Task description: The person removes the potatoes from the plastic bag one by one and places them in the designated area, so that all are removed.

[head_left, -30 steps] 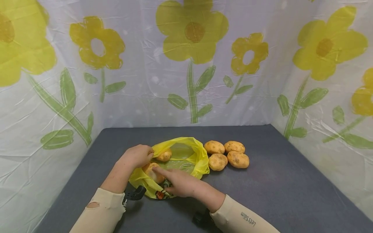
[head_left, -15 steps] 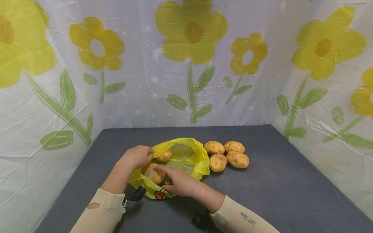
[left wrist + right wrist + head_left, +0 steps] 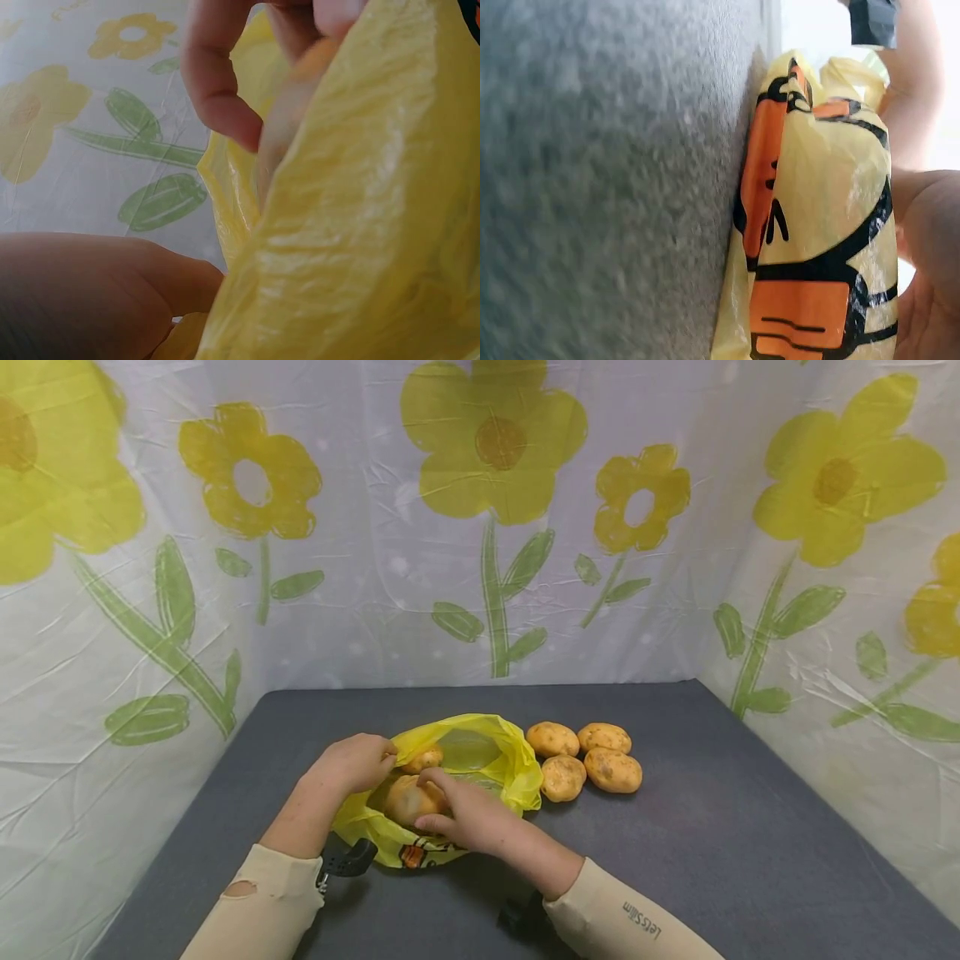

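Observation:
A yellow plastic bag [image 3: 521, 772] with a printed front lies mouth-up on the table in the head view. My left hand [image 3: 356, 763] pinches its left rim. Inside the bag's mouth, my right hand [image 3: 480, 820] grips a large potato [image 3: 403, 802], fingers curled over its top and thumb at its near side. A second potato [image 3: 424, 759] sits behind it in the bag, partly covered. In the left wrist view, the right hand's fingers [image 3: 214, 97] touch the held potato [image 3: 285, 124] behind the bag's yellow wall [image 3: 337, 210]. The right wrist view shows the bag's orange-and-black print [image 3: 802, 307].
Several potatoes [image 3: 562, 778] stand grouped on the dark table [image 3: 712, 843], just right of the bag. A flower-patterned curtain [image 3: 360, 610] rises at the back and both sides.
The right hand's fingers have curled round the large potato, which has shifted slightly to the right and up inside the bag. My left hand keeps its place at the rim.

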{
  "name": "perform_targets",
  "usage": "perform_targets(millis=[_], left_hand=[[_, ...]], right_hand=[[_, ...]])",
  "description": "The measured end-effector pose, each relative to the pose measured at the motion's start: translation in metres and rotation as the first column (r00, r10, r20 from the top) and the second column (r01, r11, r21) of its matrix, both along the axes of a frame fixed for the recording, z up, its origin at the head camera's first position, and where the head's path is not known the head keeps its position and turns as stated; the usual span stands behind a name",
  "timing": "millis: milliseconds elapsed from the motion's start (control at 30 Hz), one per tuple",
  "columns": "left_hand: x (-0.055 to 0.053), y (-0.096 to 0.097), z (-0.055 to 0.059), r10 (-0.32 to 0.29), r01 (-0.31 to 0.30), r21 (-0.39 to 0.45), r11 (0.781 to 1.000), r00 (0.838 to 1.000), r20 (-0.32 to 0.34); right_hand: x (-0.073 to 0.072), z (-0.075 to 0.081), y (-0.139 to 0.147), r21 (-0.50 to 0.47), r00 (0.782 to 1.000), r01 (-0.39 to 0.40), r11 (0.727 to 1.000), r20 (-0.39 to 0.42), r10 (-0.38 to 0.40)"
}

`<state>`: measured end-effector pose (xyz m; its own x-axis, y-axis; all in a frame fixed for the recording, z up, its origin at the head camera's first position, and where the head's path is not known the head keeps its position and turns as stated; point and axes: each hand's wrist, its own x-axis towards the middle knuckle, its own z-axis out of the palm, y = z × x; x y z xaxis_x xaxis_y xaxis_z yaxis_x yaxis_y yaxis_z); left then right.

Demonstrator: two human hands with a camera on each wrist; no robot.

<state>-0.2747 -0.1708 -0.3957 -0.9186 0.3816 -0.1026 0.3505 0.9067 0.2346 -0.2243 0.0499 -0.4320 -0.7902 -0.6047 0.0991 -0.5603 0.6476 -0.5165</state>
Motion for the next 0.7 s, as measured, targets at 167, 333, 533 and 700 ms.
perform_targets(millis=[167,333,533,700], left_hand=[[-0.001,0.0,-0.001,-0.003,0.003,0.002,1.0,1.0,-0.002],[-0.001,-0.001,-0.002,-0.009,0.009,0.006,1.0,1.0,0.005],[-0.001,-0.001,-0.002,-0.024,0.024,0.01,1.0,0.999,0.022],[0.0,-0.001,-0.002,-0.017,0.018,-0.008,1.0,1.0,0.02]], right_hand=[[-0.002,0.007,0.007,0.031,1.0,0.006,1.0,-0.017,-0.005],[-0.007,0.024,0.024,0.031,0.998,0.003,1.0,0.056,-0.005],[-0.013,0.044,0.048,0.07,0.985,-0.033,0.997,0.171,0.021],[-0.018,0.054,0.068,0.072,0.976,-0.044,0.996,0.215,0.027]])
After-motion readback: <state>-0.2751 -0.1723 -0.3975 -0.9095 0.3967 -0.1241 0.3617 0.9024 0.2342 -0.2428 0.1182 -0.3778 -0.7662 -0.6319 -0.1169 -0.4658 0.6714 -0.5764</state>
